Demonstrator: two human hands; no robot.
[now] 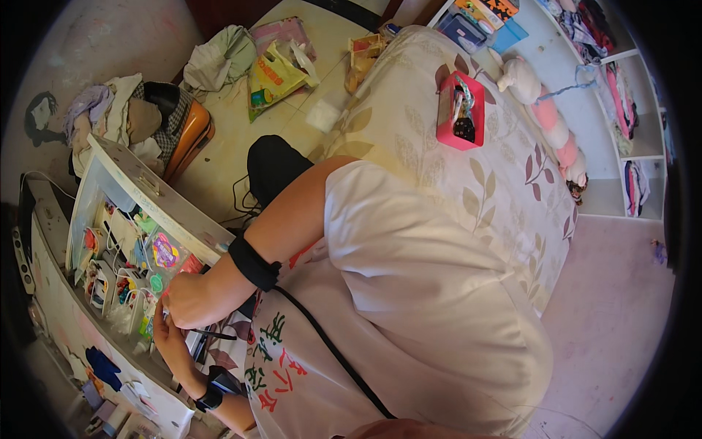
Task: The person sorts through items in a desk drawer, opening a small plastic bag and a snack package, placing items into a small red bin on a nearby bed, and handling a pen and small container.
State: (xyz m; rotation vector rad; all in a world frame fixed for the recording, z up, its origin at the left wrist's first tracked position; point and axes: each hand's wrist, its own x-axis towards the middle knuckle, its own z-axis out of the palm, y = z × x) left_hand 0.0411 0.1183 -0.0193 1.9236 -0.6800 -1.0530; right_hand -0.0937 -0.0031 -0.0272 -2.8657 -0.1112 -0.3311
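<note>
My right hand (192, 300) is curled over an open white drawer (164, 206), with a black band around its wrist. Just below it in the view, my left hand (168, 332) has its fingertips close to the right hand's. Whatever lies between the fingers is hidden. A thin black stick-like item (216, 333) shows beside the hands. Inside the drawer are small white baskets (100, 286), a pack with a purple and yellow label (165, 249), a round green item (157, 282) and crumpled clear plastic (118, 317).
Behind the drawer front, an orange suitcase (189, 137) stands heaped with clothes. A yellow plastic bag (274, 74) lies on the tiled floor. A pink plastic box (460, 140) holding small items sits on the leaf-patterned bed (406, 115). White shelves (598, 206) hold clothes.
</note>
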